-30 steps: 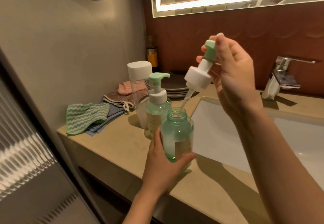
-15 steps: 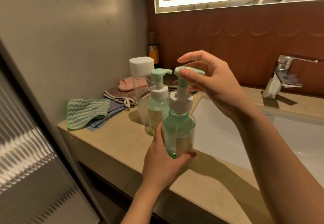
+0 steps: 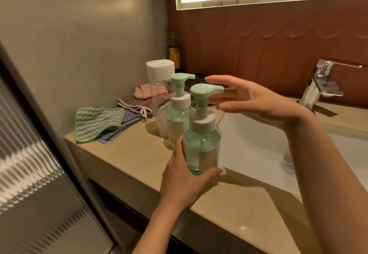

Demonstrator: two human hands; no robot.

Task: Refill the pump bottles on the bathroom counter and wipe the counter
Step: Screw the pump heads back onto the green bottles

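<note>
Left hand grips the near bottle low on its body, fingers and thumb wrapped round it. The bottle is upright by the bench's front edge, just left of the basin; cannot tell whether its base rests on the bench. Pump seated on the neck, nozzle pointing right. Bottle about full of pale green liquid. Right hand wide, fingers straight and spread, holding nothing, just beside the nozzle; contact cannot be told. Far bottle stands just behind the near one, pump on. White-capped container behind that. Green cloth at the bench's left edge, other cloths beside it. Tap at the back edge.
</note>
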